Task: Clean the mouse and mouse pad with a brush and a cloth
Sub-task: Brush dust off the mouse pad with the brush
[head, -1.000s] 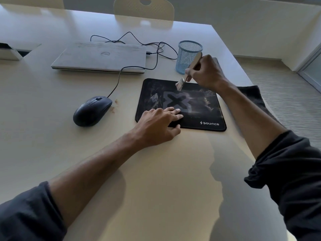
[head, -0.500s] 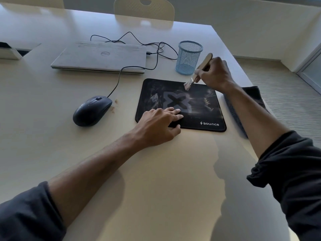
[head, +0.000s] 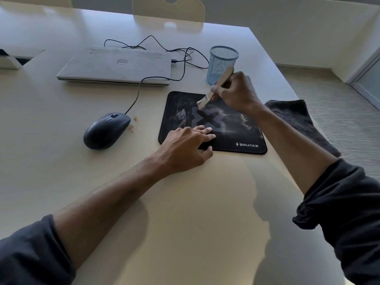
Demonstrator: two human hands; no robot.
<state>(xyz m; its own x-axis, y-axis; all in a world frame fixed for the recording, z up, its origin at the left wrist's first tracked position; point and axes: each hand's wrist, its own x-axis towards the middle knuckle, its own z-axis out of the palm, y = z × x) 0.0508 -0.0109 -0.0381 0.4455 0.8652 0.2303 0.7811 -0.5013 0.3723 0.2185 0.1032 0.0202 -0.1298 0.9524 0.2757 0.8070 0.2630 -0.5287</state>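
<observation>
A black mouse pad with a grey X print and dusty smears lies on the table. My right hand grips a wooden-handled brush, whose bristles touch the pad's upper middle. My left hand presses flat on the pad's near left edge with straight fingers. A black wired mouse sits to the left of the pad, with crumbs beside it. A dark grey cloth lies at the table's right edge, partly hidden by my right forearm.
A shut silver laptop lies behind the mouse, with black cables looping past it. A blue mesh cup stands just behind the pad. The table's right edge runs close to the cloth. A chair stands at the far side.
My right hand has swept the brush from the pad's far right edge leftward and nearer, onto the X print. My left hand has stayed put on the pad.
</observation>
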